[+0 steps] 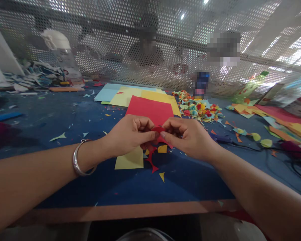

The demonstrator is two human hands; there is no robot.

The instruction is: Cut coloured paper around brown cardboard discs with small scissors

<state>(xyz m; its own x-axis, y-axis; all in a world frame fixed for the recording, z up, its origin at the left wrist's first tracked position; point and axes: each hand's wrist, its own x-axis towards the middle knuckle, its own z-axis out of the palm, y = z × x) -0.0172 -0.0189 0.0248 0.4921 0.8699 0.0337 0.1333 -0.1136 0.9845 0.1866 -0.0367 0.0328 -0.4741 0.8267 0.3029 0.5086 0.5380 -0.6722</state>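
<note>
Both hands meet over the middle of the table, pinching a small red paper piece (pixel 158 129) with a rounded upper edge. My left hand (pixel 130 134), with a silver bangle on its wrist, grips the piece's left side between thumb and fingers. On the other side, my right hand (pixel 190 135) is closed on its right edge. Behind the hands lies a red paper sheet (pixel 150 108). Under them are a pale yellow paper strip (pixel 129 160), a red paper offcut (pixel 152 162) and a yellow scrap (pixel 162 177). My fingers partly cover the red piece.
Blue and yellow sheets (pixel 107 92) lie stacked behind the red one. A pile of colourful paper cut-outs (pixel 199 108) is at the back right, near a dark cable (pixel 251 147). A white-capped bottle (pixel 65 60) stands back left, before a perforated metal screen (pixel 102 43). People sit beyond.
</note>
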